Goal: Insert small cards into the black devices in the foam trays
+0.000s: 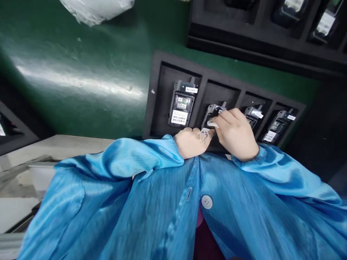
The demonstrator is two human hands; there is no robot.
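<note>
Both left hand (193, 142) and right hand (235, 133) curl inward over one device (211, 111), either grip's closure impossible to tell.

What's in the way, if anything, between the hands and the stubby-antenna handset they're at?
No tray wall visibly blocks them: the left hand and right hand are right at the handset in the black tray. Some thin white pieces at the hands cover a little of it; I can't tell what those are.
</note>
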